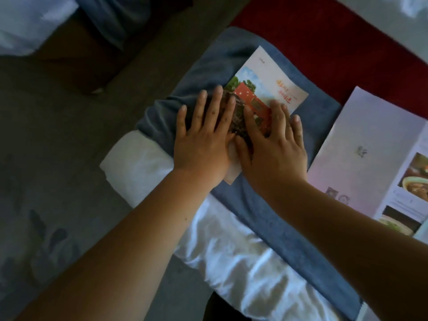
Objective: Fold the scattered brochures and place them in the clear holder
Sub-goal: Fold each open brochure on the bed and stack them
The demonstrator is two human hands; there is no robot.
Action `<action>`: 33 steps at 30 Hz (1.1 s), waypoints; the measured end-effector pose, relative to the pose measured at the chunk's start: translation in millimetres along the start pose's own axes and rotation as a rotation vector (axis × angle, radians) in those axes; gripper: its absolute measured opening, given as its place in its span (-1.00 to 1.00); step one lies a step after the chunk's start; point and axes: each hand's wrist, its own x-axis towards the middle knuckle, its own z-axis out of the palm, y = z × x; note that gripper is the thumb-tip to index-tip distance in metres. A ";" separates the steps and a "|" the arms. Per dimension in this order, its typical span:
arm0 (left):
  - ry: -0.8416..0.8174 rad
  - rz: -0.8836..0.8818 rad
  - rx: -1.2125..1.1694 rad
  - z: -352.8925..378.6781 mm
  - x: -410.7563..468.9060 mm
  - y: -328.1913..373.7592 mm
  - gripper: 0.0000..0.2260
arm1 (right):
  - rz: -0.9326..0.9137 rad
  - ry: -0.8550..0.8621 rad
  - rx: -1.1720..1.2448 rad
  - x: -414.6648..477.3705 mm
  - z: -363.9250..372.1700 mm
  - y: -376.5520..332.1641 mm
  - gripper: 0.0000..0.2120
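**Listener:** Where is the brochure lying?

**Describer:** A brochure (273,82) with a red building on its cover is lying on a blue towel (254,205), which is covering white bedding (231,251). Both hands are pressing on its near end. The left hand (201,144) and the right hand (275,149) are lying flat side by side, fingers straight and spread, gripping nothing.

**Listener:** How is it going to handle?

**Describer:** It is looking like thin glossy paper — light, limp and probably slippery. The soft towel is giving little backing, so a crease is likely needing firm, flat pressure. Its free far corners are looking like the easiest places to pinch. A second, larger brochure (361,140) is lying open just to the right, showing food photos. The clear holder is not showing in view.
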 end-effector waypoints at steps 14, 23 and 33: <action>0.108 -0.030 -0.108 12.0 -28.9 24.2 -0.41 | -0.158 0.025 -0.068 33.8 -0.7 39.6 -0.41; 0.142 -0.070 -0.133 16.4 -26.9 30.4 -0.44 | -0.148 -0.116 -0.066 42.4 -10.5 40.2 -0.43; 0.108 -0.059 -0.281 -10.1 -57.2 133.1 -0.39 | -0.058 0.010 -0.026 -48.4 -35.9 150.4 -0.47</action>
